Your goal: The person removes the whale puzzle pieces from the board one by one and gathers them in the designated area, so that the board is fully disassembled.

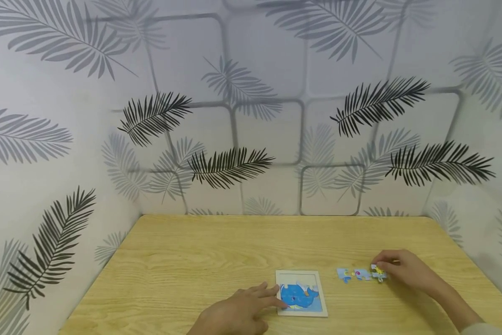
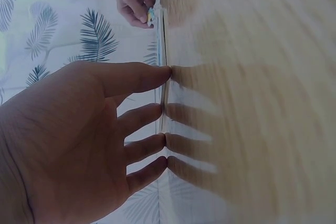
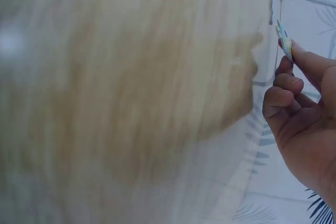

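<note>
A square jigsaw puzzle (image 1: 301,295) in a white frame shows a blue whale, with a bare strip along its top. My left hand (image 1: 240,308) rests at the frame's left side, fingers spread and reaching onto its edge; in the left wrist view the left hand (image 2: 89,129) has its fingertips down at the table. My right hand (image 1: 406,270) pinches a jigsaw piece (image 1: 378,271) with yellow and pale blue on it. Seen from the right wrist, thumb and finger grip this piece (image 3: 285,40) edge-on, above the table surface.
Two loose jigsaw pieces, one pale blue with yellow (image 1: 343,274) and one with a pink swirl (image 1: 362,274), lie between the frame and my right hand. The wooden table (image 1: 200,251) ends at a leaf-patterned wall (image 1: 267,135) at the back.
</note>
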Demonstrator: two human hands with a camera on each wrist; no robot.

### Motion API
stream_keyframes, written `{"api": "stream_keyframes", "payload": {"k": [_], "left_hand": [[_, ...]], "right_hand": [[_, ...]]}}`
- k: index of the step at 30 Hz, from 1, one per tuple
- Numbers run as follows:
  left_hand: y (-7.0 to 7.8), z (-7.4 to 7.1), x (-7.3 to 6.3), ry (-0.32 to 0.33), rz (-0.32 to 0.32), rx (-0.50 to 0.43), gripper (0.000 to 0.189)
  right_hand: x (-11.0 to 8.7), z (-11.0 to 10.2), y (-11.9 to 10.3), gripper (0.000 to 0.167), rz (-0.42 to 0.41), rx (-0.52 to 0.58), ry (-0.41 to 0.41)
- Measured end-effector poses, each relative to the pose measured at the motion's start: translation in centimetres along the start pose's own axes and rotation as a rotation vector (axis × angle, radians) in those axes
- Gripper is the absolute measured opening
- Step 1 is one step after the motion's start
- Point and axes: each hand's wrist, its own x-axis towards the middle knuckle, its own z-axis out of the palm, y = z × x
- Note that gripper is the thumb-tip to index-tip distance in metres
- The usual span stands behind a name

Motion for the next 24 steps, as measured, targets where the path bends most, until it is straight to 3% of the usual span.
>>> {"api": "stream_keyframes", "payload": {"k": [3, 12, 17, 24], "left_hand": [[-0.02, 0.00, -0.03, 0.008, 0.003, -0.010, 0.055], [0.06, 0.15, 0.02, -0.003, -0.044, -0.067, 0.056], [0.08, 0.24, 0.09, -0.001, -0.044, -0.050, 0.056], [0.14, 0.31, 0.13, 0.004, -0.055, -0.057, 0.057]], "right_hand": [[-0.19, -0.04, 0.54, 0.016, 0.025, -0.006, -0.013], [-0.19, 0.17, 0.44, 0.006, -0.089, -0.125, 0.043], [-0.20, 0.30, 0.33, 0.010, -0.085, -0.162, 0.061], [-0.13, 0.48, -0.09, 0.013, -0.034, -0.182, 0.022]]}}
